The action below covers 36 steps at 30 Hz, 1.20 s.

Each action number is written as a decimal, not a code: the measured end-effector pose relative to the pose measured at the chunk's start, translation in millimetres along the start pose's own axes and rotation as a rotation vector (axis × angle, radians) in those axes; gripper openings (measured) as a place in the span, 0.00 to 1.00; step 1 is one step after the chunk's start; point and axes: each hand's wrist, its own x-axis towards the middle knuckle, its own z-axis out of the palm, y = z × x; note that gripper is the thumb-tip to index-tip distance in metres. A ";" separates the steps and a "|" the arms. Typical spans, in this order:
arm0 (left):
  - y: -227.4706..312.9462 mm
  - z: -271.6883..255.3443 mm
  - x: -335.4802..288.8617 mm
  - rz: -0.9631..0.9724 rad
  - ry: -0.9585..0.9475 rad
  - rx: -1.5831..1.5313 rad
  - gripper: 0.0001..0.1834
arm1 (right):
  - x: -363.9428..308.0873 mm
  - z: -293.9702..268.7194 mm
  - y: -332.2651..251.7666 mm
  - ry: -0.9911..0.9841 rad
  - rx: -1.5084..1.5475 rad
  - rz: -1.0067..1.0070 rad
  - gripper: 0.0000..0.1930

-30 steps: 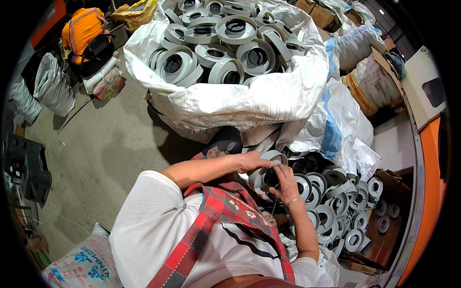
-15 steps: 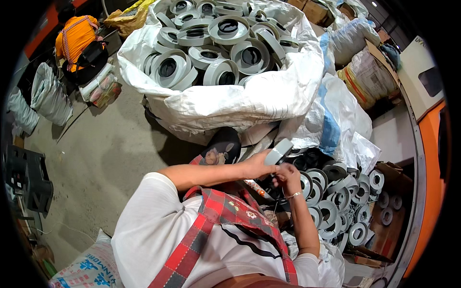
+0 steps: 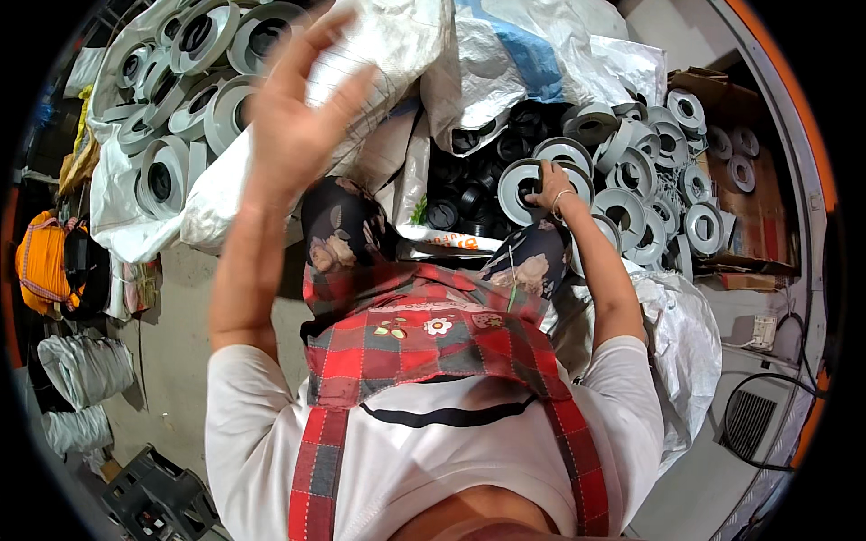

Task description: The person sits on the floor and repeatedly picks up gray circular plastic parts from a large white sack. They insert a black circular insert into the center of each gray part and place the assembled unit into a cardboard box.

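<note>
My left hand (image 3: 293,117) is raised over the edge of a big white woven sack (image 3: 388,54), a little blurred. Its fingers are spread and nothing is in them. In the sack lie several grey plastic rings with black inner parts, such as a grey flanged ring (image 3: 162,178). To the right, my right hand (image 3: 552,189) grips the rim of a grey plastic ring (image 3: 512,200) on the pile, thumb and fingers closed on it; part of the grip is hidden. Left of this ring, black round plastic parts (image 3: 442,214) sit in a white bag by my knees.
More grey rings (image 3: 622,207) are heaped right of my right hand, beside an open cardboard box (image 3: 762,216). White and blue sacks (image 3: 523,45) stand behind. A person in orange (image 3: 43,257) is at the far left, above a black plastic stool (image 3: 158,496).
My hands were together at a grey part; now they are apart. The left has gone up over the sack without it, the right onto the ring pile. The view has turned right.
</note>
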 end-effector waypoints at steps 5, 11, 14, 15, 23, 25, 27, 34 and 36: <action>-92.5 46.8 -85.1 -0.686 -0.166 -0.320 0.18 | 13.6 7.3 12.0 0.162 -0.019 0.019 0.30; -133.3 87.9 -141.9 -0.902 -0.129 -0.203 0.35 | 11.8 -25.7 -33.8 0.333 0.434 -0.192 0.37; -147.0 112.0 -144.6 -1.149 -0.068 -0.932 0.26 | 10.5 -29.7 -80.9 0.094 0.565 -0.452 0.32; -153.4 111.1 -142.6 -1.302 -0.004 -1.077 0.20 | 18.5 -32.1 -91.2 0.069 0.633 -0.410 0.28; -161.3 98.7 -145.5 -1.223 0.209 -0.654 0.18 | 117.3 19.5 -30.8 0.209 0.017 -0.014 0.32; -164.7 94.6 -151.9 -1.168 0.271 -0.573 0.20 | 128.7 41.7 -19.3 0.178 0.060 -0.105 0.26; -173.4 93.1 -157.1 -1.158 0.281 -0.534 0.22 | 127.0 56.0 -18.1 0.070 0.179 -0.137 0.18; -181.3 115.9 -156.0 -1.177 0.118 -0.361 0.23 | 43.6 25.3 -63.0 0.318 0.633 -0.347 0.16; -165.1 126.0 -151.7 -1.227 0.175 -0.967 0.20 | 16.1 10.3 -86.5 0.434 0.664 -0.514 0.15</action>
